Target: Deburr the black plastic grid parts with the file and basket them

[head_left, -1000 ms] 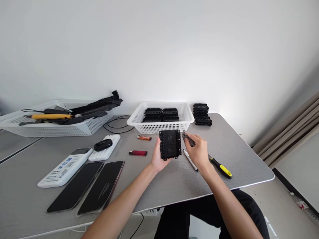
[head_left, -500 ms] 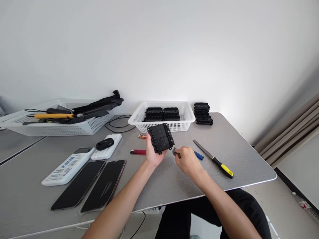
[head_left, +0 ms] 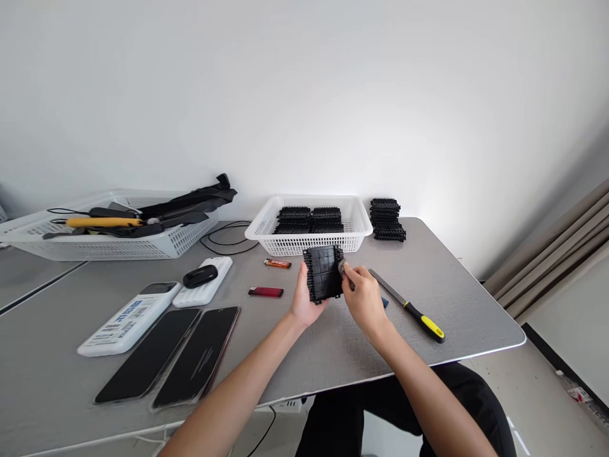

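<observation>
My left hand (head_left: 307,310) grips a black plastic panel (head_left: 324,274) from below and its left side, holding it tilted up above the table. Toothed edges run along the panel's left and right sides. My right hand (head_left: 365,298) is closed around a small dark grey piece (head_left: 341,266), mostly covered by the fingers, and I cannot make out its kind. That piece meets the panel's right toothed edge. A blue lighter (head_left: 384,303) lies partly hidden behind my right hand. To its right rests a flat file (head_left: 428,325) with a black and yellow handle.
Behind the panel stands a white basket (head_left: 314,245) with black panels (head_left: 294,216) in it. More panels are stacked (head_left: 386,219) to its right. A red lighter (head_left: 265,292), an orange lighter (head_left: 277,263), phones (head_left: 197,358), power banks (head_left: 128,320) and a tool basket (head_left: 162,246) are on the left.
The panel in my left hand has moved right and slightly down and turned more upright. The grey piece in my right hand, apart from it before, now meets its right edge.
</observation>
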The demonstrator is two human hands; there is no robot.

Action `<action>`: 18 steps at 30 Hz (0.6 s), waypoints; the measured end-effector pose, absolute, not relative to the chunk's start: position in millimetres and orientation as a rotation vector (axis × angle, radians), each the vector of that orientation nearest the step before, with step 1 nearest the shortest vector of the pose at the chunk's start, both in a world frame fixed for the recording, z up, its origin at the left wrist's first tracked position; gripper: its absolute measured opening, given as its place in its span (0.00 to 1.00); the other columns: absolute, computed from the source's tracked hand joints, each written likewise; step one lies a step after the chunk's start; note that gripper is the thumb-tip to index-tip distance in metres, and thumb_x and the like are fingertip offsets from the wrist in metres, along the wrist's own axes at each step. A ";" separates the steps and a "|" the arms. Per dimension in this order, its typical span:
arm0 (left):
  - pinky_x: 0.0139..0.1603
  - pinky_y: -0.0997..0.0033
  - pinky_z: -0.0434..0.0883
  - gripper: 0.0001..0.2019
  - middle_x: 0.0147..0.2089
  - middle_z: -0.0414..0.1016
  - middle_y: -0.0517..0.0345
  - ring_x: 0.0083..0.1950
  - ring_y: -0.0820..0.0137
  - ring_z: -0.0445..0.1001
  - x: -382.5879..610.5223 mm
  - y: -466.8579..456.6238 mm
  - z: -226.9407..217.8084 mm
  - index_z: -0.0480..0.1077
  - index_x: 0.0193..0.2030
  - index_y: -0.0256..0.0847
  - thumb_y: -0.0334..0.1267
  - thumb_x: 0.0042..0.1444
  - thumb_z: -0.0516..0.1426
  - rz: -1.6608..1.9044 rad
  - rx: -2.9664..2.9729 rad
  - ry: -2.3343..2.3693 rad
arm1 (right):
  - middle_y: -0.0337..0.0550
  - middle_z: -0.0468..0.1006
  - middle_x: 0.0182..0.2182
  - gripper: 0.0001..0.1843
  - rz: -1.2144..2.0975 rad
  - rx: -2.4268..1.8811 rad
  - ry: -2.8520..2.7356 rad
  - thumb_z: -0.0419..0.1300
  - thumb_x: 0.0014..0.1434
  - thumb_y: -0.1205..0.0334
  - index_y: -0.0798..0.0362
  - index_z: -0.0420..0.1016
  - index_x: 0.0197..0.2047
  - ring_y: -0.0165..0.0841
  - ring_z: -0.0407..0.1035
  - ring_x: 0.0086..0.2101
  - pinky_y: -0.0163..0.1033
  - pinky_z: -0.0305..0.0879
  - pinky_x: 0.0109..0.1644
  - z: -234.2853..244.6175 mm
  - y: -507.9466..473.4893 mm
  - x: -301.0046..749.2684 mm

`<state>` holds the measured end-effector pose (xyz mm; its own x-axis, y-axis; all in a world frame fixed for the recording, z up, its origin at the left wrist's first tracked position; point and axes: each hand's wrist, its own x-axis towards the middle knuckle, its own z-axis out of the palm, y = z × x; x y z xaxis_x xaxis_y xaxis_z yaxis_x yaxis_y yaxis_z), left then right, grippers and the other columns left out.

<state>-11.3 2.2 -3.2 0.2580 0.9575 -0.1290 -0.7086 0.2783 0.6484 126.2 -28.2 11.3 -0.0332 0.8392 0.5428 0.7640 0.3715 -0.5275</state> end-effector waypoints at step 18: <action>0.64 0.60 0.63 0.27 0.57 0.75 0.51 0.65 0.59 0.65 2.5 -7.9 -20.3 0.71 0.57 0.42 0.57 0.59 0.51 1.080 0.675 0.576 | 0.46 0.79 0.34 0.16 0.186 -1.328 -1.690 0.52 0.63 0.62 0.54 0.78 0.48 0.33 0.73 0.32 0.34 0.65 0.38 37.6 -32.1 144.4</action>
<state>2.5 -7.9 -20.3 0.3652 0.9258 -0.0973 -0.5963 0.3129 0.7392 144.4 -32.1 37.6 0.0351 0.8208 0.5701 0.6776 0.3998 -0.6173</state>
